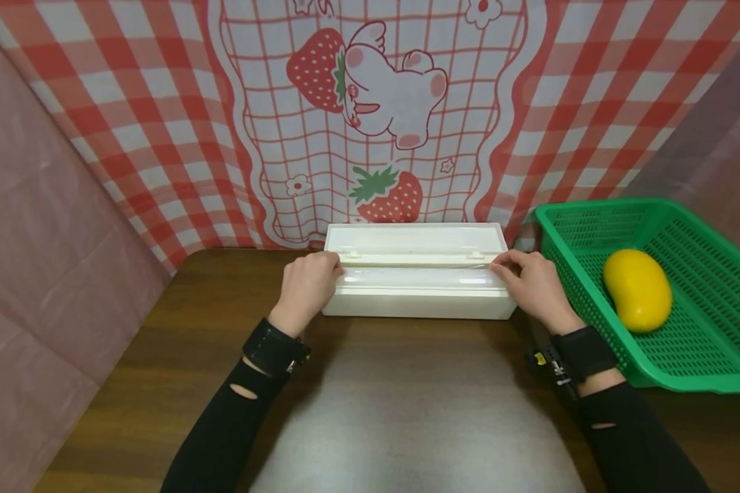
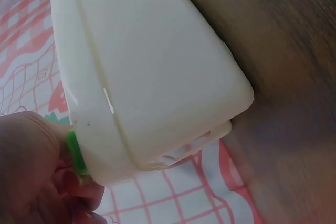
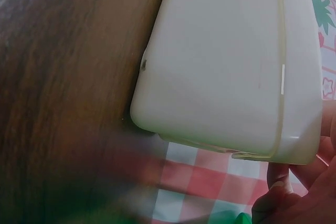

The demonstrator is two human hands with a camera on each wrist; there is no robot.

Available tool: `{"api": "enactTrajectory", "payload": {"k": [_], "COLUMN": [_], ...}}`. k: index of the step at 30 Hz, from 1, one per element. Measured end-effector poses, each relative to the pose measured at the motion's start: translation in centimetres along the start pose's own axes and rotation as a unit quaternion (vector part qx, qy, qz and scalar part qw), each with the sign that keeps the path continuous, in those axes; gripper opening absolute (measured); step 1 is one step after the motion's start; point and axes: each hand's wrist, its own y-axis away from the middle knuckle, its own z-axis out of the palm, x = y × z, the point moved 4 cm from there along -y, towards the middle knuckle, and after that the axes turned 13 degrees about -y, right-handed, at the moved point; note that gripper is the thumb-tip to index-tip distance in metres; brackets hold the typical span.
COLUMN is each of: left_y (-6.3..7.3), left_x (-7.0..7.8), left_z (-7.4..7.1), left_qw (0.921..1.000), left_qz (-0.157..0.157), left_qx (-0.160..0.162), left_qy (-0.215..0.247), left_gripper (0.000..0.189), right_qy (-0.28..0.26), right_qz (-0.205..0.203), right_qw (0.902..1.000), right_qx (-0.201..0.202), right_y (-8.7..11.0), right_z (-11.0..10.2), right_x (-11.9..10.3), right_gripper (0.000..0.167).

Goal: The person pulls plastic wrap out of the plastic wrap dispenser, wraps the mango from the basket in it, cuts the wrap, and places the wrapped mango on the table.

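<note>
Left hand (image 1: 308, 284): fingers curled in, clamped on the edge of the clear film (image 1: 419, 277) at its left end; fingertips partly hidden. Right hand (image 1: 539, 287): thumb and index finger together, pinching the same film edge at its right end. Hands well apart, one at each end of the box. Both wrists carry black straps (image 1: 271, 348) below black sleeves (image 1: 216, 431).

Wooden table (image 1: 419, 397) in front. White box (image 1: 416, 306) stands lengthwise near the table's far edge, its long side facing the person. Film lies across the box's top, its edge a thin line between the hands. Left wrist view: a small bright green piece (image 2: 77, 152) shows between the left fingers and the box; cannot tell what it belongs to. Lid (image 1: 416, 238) open, tipped back behind the film.

Right of the box: green basket (image 1: 703, 381), holding a yellow mango-shaped object (image 1: 638, 291).

Farthest: red-and-white checked cloth (image 1: 376, 89) with strawberry prints, hanging behind the box.
</note>
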Motion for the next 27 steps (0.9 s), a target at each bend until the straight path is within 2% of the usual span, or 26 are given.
{"api": "enactTrajectory", "payload": {"k": [5,9,15,21,23,27], "left_y": [-0.1,-0.2,-0.3,-0.3,-0.4,-0.5], "left_x": [-0.1,-0.3,-0.9,-1.5,-1.8,-2.1], "left_z": [0.0,0.0,0.1,0.4,0.4,0.5], "left_qw": [1.0,0.9999,0.9976,0.9921,0.9906,0.9888], "left_qz": [0.001,-0.011,-0.038,-0.027,-0.017,0.005], "left_qx": [-0.008,-0.01,-0.011,0.003,-0.006,-0.055], "left_qy": [-0.004,0.009,0.057,0.123,0.136,0.138], "left_gripper": [0.013,0.014,0.015,0.024,0.031,0.039], "right_qy": [-0.003,-0.002,-0.004,-0.009,-0.011,-0.012], "right_qz": [-0.006,-0.005,-0.001,-0.007,-0.006,-0.002], "right_qw": [1.0,1.0,1.0,0.9997,0.9997,0.9997], "right_qx": [0.004,0.004,0.006,0.02,0.022,0.019], "right_y": [0.0,0.0,0.1,0.1,0.2,0.3], "right_z": [-0.1,-0.2,-0.1,-0.2,-0.2,-0.2], "right_x": [-0.3,-0.4,-0.3,-0.6,-0.7,-0.8], "right_gripper": [0.019,0.019,0.021,0.02,0.02,0.02]}}
